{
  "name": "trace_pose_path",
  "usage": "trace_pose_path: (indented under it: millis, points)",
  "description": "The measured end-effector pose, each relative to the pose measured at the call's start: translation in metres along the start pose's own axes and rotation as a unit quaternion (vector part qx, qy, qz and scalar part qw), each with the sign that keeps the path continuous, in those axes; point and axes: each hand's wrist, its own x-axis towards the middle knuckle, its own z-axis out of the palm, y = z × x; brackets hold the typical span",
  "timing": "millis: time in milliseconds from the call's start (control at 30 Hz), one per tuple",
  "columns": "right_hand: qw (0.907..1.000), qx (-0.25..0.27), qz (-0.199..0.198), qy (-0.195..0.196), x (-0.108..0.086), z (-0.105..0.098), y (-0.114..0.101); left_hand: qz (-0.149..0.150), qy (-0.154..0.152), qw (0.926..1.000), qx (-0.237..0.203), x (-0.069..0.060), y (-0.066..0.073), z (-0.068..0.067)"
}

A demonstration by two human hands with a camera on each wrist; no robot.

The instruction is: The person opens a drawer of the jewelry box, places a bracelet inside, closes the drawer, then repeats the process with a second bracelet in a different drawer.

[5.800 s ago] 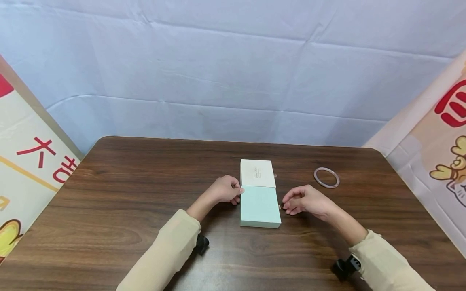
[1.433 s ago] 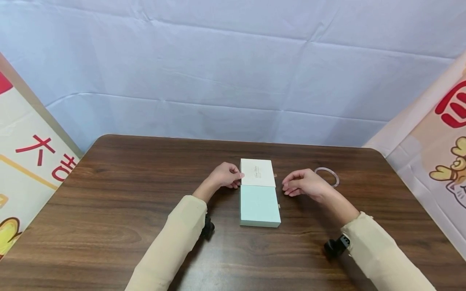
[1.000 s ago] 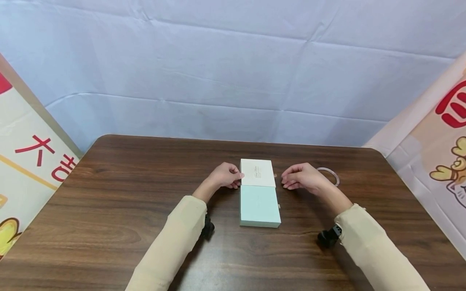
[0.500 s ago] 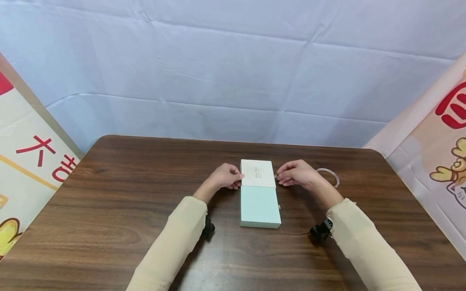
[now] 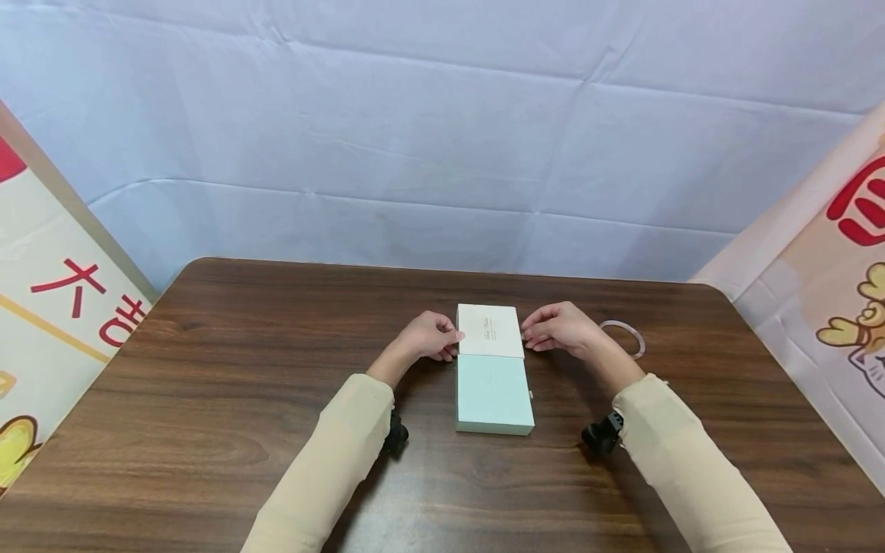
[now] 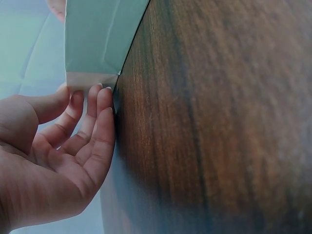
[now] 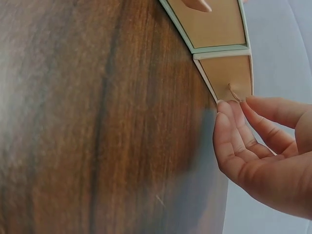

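Note:
A white box (image 5: 491, 332) with small print lies flat on the table, its near edge against a mint-green box (image 5: 494, 393). My left hand (image 5: 430, 336) holds the white box's left side, thumb at its upper edge; in the left wrist view the fingertips of the left hand (image 6: 63, 146) touch its end. My right hand (image 5: 563, 330) is at the white box's right side. In the right wrist view, thumb and forefinger of the right hand (image 7: 265, 141) pinch a thin ribbon loop (image 7: 234, 92) on the white box's tan end (image 7: 219, 73).
A pale ring (image 5: 639, 338) lies on the brown wooden table (image 5: 276, 346), right of and partly behind my right hand. A small tab (image 5: 531, 395) sticks out of the mint-green box's right side. A pale cloth (image 5: 415, 138) hangs behind the table.
My left hand moved up from the mint-green box to the white one. My right hand moved away from beside the mint-green box, up and left to the white box's right side.

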Motion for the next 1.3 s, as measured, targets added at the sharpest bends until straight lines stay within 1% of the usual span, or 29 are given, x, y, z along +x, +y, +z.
trace_pose_path:
  millis: [367, 567, 700, 1067, 1300]
  points:
    - [0.9999, -0.001, -0.010, -0.001, 0.004, 0.002, 0.006, 0.000, 0.001, 1.0000, -0.001, 0.000, -0.001, 0.001]
    - [0.9999, -0.012, -0.010, 0.007, 0.003, 0.003, 0.008, 0.000, -0.004, 1.0000, -0.006, -0.001, 0.001, 0.000]
    - [0.9998, -0.012, -0.014, 0.009, 0.003, 0.003, 0.010, -0.001, -0.004, 1.0000, -0.002, -0.001, 0.000, 0.000]
    - [0.9997, -0.016, -0.015, 0.013, 0.005, 0.002, 0.011, -0.005, -0.003, 1.0000, 0.004, -0.001, 0.000, 0.000]
    - [0.9995, -0.021, -0.019, 0.011, 0.006, 0.003, 0.011, -0.002, -0.004, 1.0000, 0.002, 0.000, 0.000, -0.001]
